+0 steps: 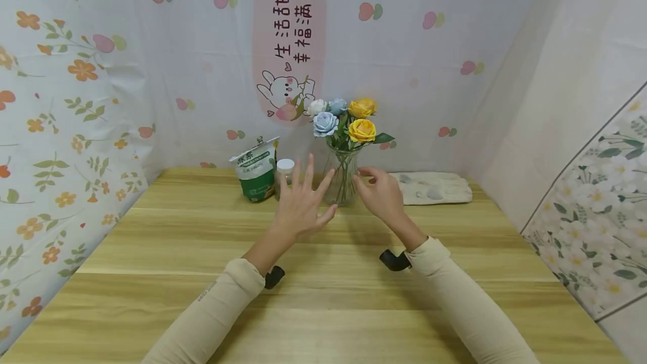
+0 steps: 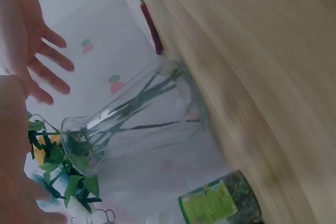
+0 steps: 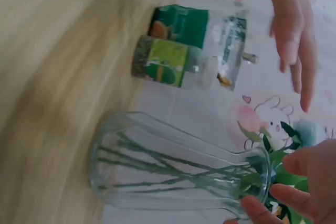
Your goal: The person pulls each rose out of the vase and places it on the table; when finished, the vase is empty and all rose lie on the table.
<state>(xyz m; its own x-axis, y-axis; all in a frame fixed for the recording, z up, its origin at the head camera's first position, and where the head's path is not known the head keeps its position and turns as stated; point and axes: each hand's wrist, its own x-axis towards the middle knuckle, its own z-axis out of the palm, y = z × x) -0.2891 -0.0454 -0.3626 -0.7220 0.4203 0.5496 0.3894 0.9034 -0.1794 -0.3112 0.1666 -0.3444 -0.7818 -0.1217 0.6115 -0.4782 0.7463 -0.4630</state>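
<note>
A clear glass vase (image 1: 345, 181) stands upright near the back of the table, holding white, blue and yellow roses (image 1: 362, 130) and a pink bud. My left hand (image 1: 299, 202), its fingers spread, hovers in front and to the left of the vase. On the other side, the right hand (image 1: 382, 195) is beside the glass with its fingers loosely bent. From the left wrist view, the right hand's fingers (image 2: 51, 53) look extended and apart from the vase. Neither hand holds anything.
Left of the vase are a jar (image 3: 167, 61) with a white lid and green label, and a green-and-white pouch (image 1: 256, 181). A flat whitish fabric bundle (image 1: 445, 187) lies to the right. Patterned curtains (image 1: 404, 60) hang behind the wooden table (image 1: 323, 291) and at its sides.
</note>
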